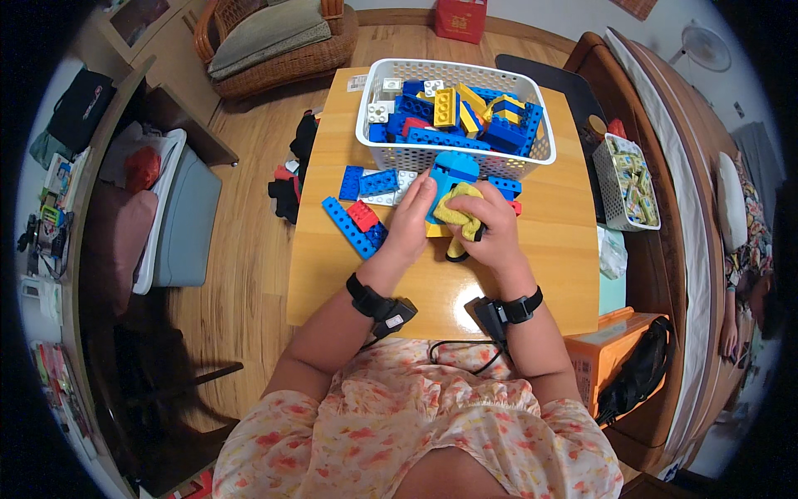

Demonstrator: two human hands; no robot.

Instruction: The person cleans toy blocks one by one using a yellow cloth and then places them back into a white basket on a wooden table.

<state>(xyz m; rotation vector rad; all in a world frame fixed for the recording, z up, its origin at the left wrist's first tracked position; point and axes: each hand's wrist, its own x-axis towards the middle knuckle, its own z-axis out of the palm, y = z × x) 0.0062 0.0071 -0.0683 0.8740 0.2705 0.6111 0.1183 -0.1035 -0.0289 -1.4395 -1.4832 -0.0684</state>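
Observation:
Over the wooden table, my left hand (409,223) is closed round the side of a light-blue toy block piece (445,164). My right hand (495,226) is bunched on a yellow cloth with a dark edge (459,209), pressed against that piece. Part of the piece is hidden behind the cloth and fingers. Left of my hands lie a long blue beam with holes (350,229), a red brick (362,215), a blue brick (379,182) and a white plate (405,185). More blue bricks (504,188) lie just past my right hand.
A white perforated basket (542,156) of blue, yellow, white and red blocks stands at the table's (549,274) far side. Right of the table are a basket of small packets (629,185) and an orange box (594,353). A wicker chair (274,62) stands far left.

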